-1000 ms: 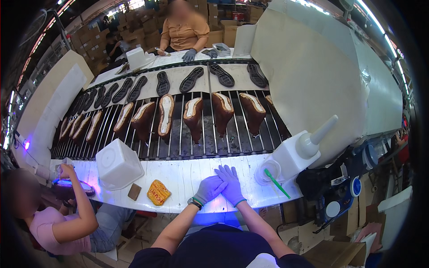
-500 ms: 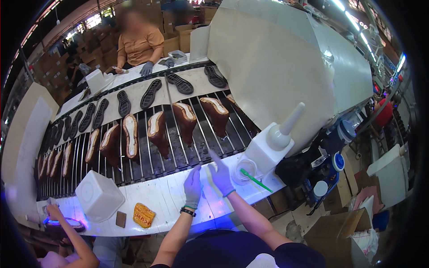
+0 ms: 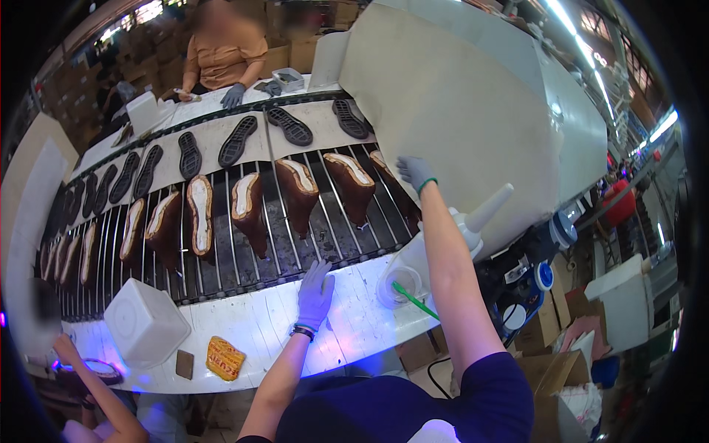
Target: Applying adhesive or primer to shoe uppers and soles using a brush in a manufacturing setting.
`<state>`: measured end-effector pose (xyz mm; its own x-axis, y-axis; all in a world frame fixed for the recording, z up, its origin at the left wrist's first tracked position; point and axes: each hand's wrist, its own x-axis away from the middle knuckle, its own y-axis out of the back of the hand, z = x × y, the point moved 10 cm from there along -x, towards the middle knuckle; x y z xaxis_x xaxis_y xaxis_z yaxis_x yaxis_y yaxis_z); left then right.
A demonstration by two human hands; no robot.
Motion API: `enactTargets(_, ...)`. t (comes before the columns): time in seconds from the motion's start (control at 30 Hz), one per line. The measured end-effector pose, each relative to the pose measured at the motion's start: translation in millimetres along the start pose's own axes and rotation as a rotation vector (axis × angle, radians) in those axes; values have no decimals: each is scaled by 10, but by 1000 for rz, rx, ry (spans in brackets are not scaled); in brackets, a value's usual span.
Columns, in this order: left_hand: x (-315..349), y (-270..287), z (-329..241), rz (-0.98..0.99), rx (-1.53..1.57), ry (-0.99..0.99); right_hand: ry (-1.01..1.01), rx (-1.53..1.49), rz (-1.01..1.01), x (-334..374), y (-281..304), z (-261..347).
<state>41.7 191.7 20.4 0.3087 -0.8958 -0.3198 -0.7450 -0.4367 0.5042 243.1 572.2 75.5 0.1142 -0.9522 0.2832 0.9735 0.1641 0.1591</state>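
My left hand (image 3: 316, 297), in a pale grey glove, lies over the white table edge beside the roller conveyor (image 3: 244, 277), fingers stretched out and holding nothing. My right hand (image 3: 416, 171), gloved with a green cuff, reaches forward to the edge of the big pale hood (image 3: 458, 96). Its fingers are extended, and no object shows in them. Just left of it, brown shoe uppers (image 3: 299, 196) stand bottom-up on the rods, their undersides whitish. Beyond them lies a row of black shoe soles (image 3: 238, 140). My right forearm partly covers a white spouted bottle (image 3: 490, 209).
A clear cup (image 3: 383, 284) with a green-handled tool (image 3: 415, 301) stands near my right arm. To the left are a white plastic box (image 3: 146, 325), a brown block (image 3: 185, 364) and a yellow packet (image 3: 224, 359). A co-worker (image 3: 224, 55) sits across; another person's arm (image 3: 96, 376) shows lower left.
My right hand has left my left hand's side and swung forward and right to the hood. My left hand stays near the table edge. The view has shifted slightly.
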Motion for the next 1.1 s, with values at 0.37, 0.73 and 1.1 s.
enactTargets(0.37, -15, 47, 55, -36, 82, 49, 201, 555, -540, -172, 801, 260)
enactTargets(0.73, -68, 28, 14, -27, 87, 18, 524, 599, -259, -32, -304, 319)
enactTargets(1.1, -36, 38, 73, -69, 112, 38, 298, 782, -164, 166, -1193, -284)
